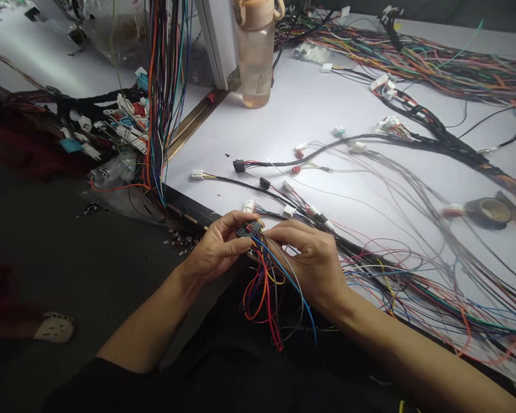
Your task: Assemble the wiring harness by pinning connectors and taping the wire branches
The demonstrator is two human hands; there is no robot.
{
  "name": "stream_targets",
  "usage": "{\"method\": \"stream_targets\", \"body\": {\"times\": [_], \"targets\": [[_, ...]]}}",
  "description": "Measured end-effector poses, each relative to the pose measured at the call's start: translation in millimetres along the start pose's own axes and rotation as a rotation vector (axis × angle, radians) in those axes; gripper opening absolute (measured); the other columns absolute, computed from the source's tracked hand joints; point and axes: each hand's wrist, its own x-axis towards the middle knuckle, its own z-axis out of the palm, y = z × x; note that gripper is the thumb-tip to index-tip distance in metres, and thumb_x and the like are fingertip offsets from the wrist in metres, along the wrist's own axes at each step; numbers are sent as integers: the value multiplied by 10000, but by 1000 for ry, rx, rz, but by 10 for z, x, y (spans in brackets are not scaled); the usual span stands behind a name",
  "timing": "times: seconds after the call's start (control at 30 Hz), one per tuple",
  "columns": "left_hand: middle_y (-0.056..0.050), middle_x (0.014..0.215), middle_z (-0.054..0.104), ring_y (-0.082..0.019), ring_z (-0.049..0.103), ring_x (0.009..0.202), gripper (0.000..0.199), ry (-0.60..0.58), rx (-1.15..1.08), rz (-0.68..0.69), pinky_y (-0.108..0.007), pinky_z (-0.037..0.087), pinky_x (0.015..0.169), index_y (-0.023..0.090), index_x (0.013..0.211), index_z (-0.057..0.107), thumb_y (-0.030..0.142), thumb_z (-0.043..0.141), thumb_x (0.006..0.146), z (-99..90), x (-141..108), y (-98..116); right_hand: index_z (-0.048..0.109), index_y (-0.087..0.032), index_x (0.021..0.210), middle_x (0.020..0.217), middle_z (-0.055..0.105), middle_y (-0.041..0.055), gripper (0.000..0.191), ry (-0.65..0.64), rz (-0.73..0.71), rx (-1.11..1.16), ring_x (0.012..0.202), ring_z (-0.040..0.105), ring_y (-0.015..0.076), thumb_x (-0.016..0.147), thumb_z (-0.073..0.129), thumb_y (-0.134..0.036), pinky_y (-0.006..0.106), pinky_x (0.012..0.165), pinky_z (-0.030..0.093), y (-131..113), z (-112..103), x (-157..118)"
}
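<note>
My left hand (221, 246) pinches a dark wire connector (250, 229) with a small red-orange part on its face, thumb below and fingers behind it. Coloured wires (264, 281) in red, orange, blue, grey, yellow and purple hang from the connector in loops over my lap. At the connector's right side, my right hand (312, 258) has its fingers closed in a pinch by the wires; the fingertips are partly hidden, and a grey wire seems to run from between them. Just behind the connector, a white plug (249, 205) lies at the table edge.
A wiring harness (438, 143) with several branches spreads over the white table (215, 137). A water bottle (255, 57) stands near a metal post. Hanging wires (161, 103) drop past the table's left edge. A roll of black tape (488, 213) lies on the right.
</note>
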Motion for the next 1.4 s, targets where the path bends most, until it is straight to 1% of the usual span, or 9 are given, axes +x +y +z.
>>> {"method": "stream_targets", "body": {"times": [0.17, 0.3, 0.47, 0.63, 0.73, 0.87, 1.07, 1.17, 1.4], "targets": [[-11, 910, 675, -100, 625, 767, 362, 14, -18, -5, -195, 518, 731, 224, 976, 725, 201, 846, 635, 13, -2, -6, 759, -135, 902, 810, 723, 67, 139, -45, 30, 30, 701, 663, 127, 851, 631, -152, 250, 632, 529, -22, -52, -13], [-11, 890, 672, -100, 622, 759, 371, 9, -7, -4, -197, 512, 727, 227, 987, 724, 205, 846, 637, 19, -7, -24, 757, -146, 871, 799, 720, 68, 148, -14, 31, -12, 685, 654, 126, 862, 610, -155, 255, 624, 526, -25, -49, -20], [-7, 866, 670, -101, 616, 749, 371, 22, 2, -9, -201, 508, 718, 229, 980, 722, 199, 847, 632, 6, -22, -39, 750, -166, 835, 764, 710, 53, 163, -31, 28, -20, 662, 640, 130, 871, 591, -174, 265, 608, 515, 0, -9, -33], [-12, 899, 675, -103, 619, 741, 377, 35, -23, -51, -211, 515, 714, 218, 979, 725, 202, 852, 623, 14, -5, -32, 760, -169, 866, 811, 730, 54, 142, -74, 67, -3, 704, 664, 136, 860, 620, -191, 268, 639, 527, 2, -65, -42], [-16, 953, 679, -104, 627, 769, 395, 54, -37, -50, -211, 515, 743, 216, 987, 728, 211, 860, 615, 21, 13, -26, 758, -157, 879, 812, 731, 53, 130, -49, 66, 12, 702, 666, 126, 852, 635, -186, 253, 635, 529, -4, -94, -41], [-16, 950, 678, -110, 630, 798, 402, 59, -33, -40, -206, 514, 755, 211, 987, 730, 212, 864, 608, 22, 12, -16, 755, -155, 834, 786, 727, 54, 140, -5, 51, -24, 681, 658, 123, 860, 618, -172, 252, 624, 524, -2, -72, -34], [-5, 943, 679, -98, 626, 777, 386, 69, -39, -36, -200, 509, 744, 222, 970, 731, 186, 860, 607, 13, -19, -24, 760, -166, 851, 795, 719, 60, 168, -57, 30, -32, 690, 648, 139, 874, 594, -178, 272, 623, 514, -17, -35, -24], [-9, 936, 680, -100, 625, 767, 381, 72, -33, -48, -207, 507, 738, 220, 972, 728, 182, 854, 615, 14, -23, -27, 758, -174, 839, 789, 719, 53, 169, -60, 41, -36, 688, 647, 136, 872, 593, -180, 269, 625, 514, -26, -43, -26], [-9, 939, 678, -103, 634, 772, 391, 57, -54, -36, -201, 512, 728, 217, 979, 729, 187, 857, 611, 28, -15, -33, 751, -183, 839, 784, 725, 34, 125, 15, 40, -39, 678, 651, 121, 857, 629, -206, 248, 602, 516, -23, -23, -31]]}}
